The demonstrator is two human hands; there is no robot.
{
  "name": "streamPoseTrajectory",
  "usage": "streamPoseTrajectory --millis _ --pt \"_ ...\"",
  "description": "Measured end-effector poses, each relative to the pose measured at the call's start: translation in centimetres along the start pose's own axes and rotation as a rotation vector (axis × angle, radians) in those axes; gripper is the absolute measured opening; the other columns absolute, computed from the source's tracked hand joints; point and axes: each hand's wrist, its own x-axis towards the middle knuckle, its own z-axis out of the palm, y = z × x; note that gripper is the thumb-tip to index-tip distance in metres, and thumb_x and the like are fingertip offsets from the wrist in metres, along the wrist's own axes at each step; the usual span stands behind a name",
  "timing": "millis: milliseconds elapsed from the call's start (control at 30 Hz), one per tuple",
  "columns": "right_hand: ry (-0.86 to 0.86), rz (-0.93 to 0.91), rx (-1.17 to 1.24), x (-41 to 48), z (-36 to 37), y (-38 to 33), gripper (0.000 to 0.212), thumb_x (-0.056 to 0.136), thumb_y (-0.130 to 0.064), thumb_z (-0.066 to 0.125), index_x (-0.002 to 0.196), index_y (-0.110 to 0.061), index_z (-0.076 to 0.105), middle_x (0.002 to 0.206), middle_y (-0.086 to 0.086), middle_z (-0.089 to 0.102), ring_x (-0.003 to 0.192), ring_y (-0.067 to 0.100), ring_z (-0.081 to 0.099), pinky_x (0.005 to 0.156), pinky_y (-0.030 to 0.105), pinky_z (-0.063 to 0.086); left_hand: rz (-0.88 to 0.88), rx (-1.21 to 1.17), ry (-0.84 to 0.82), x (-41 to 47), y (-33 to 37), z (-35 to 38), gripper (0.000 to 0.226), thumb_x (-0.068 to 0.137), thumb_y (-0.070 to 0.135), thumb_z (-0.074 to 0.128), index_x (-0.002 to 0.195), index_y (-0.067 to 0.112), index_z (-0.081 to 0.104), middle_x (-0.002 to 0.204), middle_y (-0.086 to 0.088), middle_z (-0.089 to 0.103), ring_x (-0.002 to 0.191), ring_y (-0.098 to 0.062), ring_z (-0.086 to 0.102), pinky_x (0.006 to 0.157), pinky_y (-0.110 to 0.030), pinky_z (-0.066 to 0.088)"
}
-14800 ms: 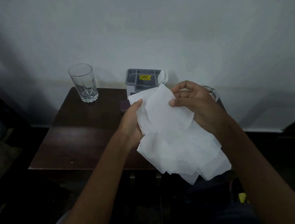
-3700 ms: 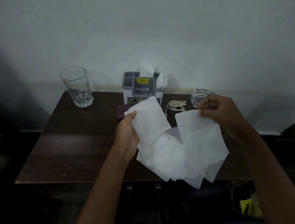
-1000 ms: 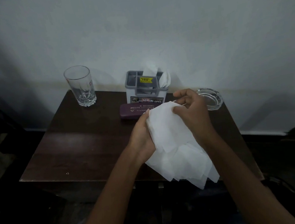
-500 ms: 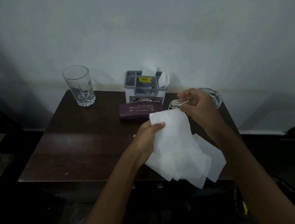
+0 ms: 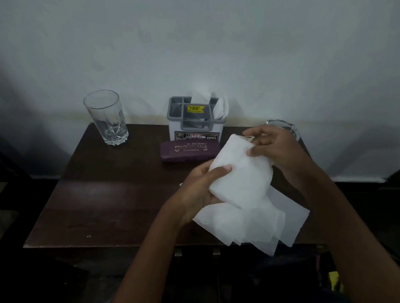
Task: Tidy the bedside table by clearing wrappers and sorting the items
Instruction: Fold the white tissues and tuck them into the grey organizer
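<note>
Since half a second ago, my right hand has closed back onto the tissue sheets, pinching their top at one o'clock; my left hand clamps the nine o'clock edge. Long axis runs twelve to six over the table front; the organizer at twelve looks, dimly, half full.
</note>
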Motion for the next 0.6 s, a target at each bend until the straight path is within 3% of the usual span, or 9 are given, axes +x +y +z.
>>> streamPoseTrajectory --millis 100,200,333,600 --pt "0.181 0.044 0.152 0.4 0.2 0.7 0.034 0.073 0.010 0.062 0.105 -0.001 0.063 0.101 0.020 0.065 0.088 0.027 0.060 0.086 0.043 0.050 0.067 0.028 0.112 0.3 -0.1 -0.1 0.043 0.082 0.010 0.067 0.124 0.012 0.055 0.116 -0.008 0.066 0.100 -0.025 0.067 0.077 -0.038 0.059" --pt "0.231 0.081 0.210 0.5 0.7 0.8 0.031 0.072 0.011 0.062 0.099 -0.003 0.063 0.092 0.014 0.063 0.085 0.024 0.058 0.085 0.040 0.048 0.127 0.056 0.186 0.5 -0.2 -0.1 0.040 0.081 0.002 0.067 0.117 0.015 0.055 0.108 -0.004 0.067 0.093 -0.023 0.067 0.067 -0.033 0.060" --pt "0.196 0.085 0.212 0.5 0.7 0.9 0.029 0.072 0.010 0.063 0.096 -0.007 0.064 0.088 0.010 0.062 0.083 0.021 0.055 0.078 0.031 0.043 0.163 0.077 0.244 0.6 -0.3 -0.3 0.035 0.087 0.003 0.060 0.120 0.012 0.054 0.108 -0.005 0.065 0.096 -0.025 0.065 0.061 -0.028 0.059" --pt "0.106 0.115 0.125 0.5 -0.4 1.3 0.028 0.076 0.008 0.059 0.102 -0.002 0.064 0.102 0.017 0.067 0.094 0.032 0.060 0.082 0.041 0.047 0.138 0.024 0.257 0.6 -0.2 -0.1 0.018 0.093 0.014 0.052 0.109 0.018 0.059 0.101 -0.002 0.067 0.091 -0.024 0.066 0.063 -0.031 0.058"
